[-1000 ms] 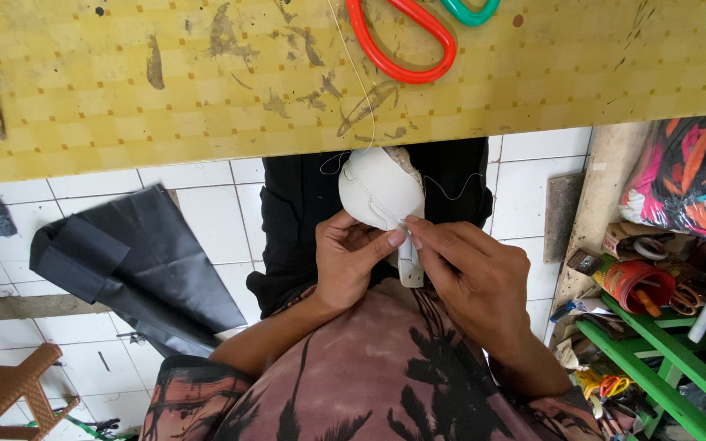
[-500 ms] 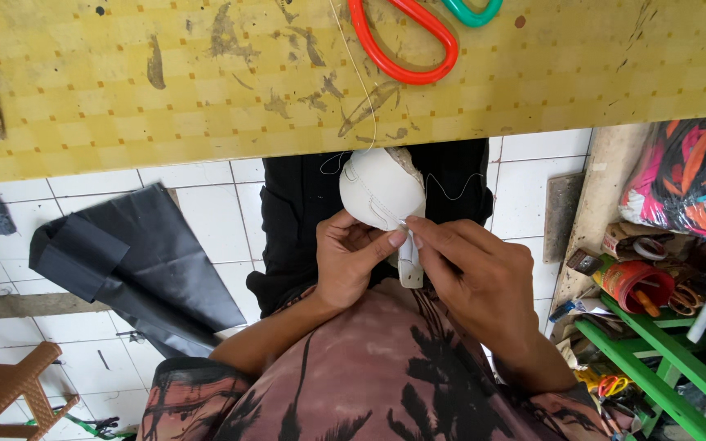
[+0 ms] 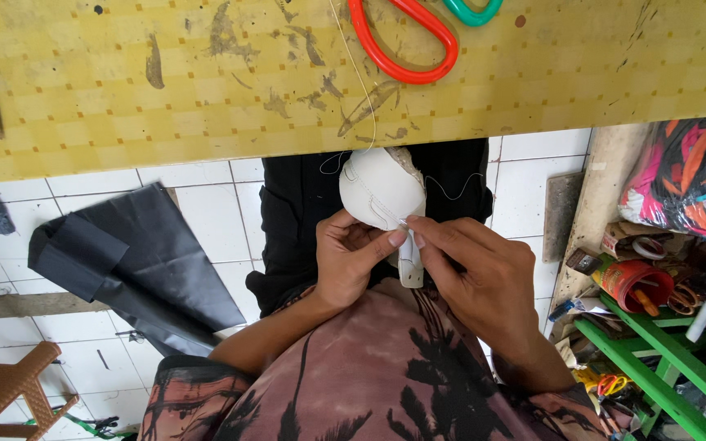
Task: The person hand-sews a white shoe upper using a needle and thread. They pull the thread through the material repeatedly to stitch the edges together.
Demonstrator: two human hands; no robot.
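Head view: no shift from a second ago; left hand (image 3: 351,263) and right hand (image 3: 474,273) still pinching rounded white leather piece (image 3: 380,189), white thread (image 3: 355,73) trailing over yellow checked counter (image 3: 206,98).

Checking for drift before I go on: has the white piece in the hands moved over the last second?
No. The white piece sits just below the yellow table edge, as before, pinched by the left hand and right hand.

Left hand (image 3: 353,261) and right hand (image 3: 471,269), fingertips pinched together
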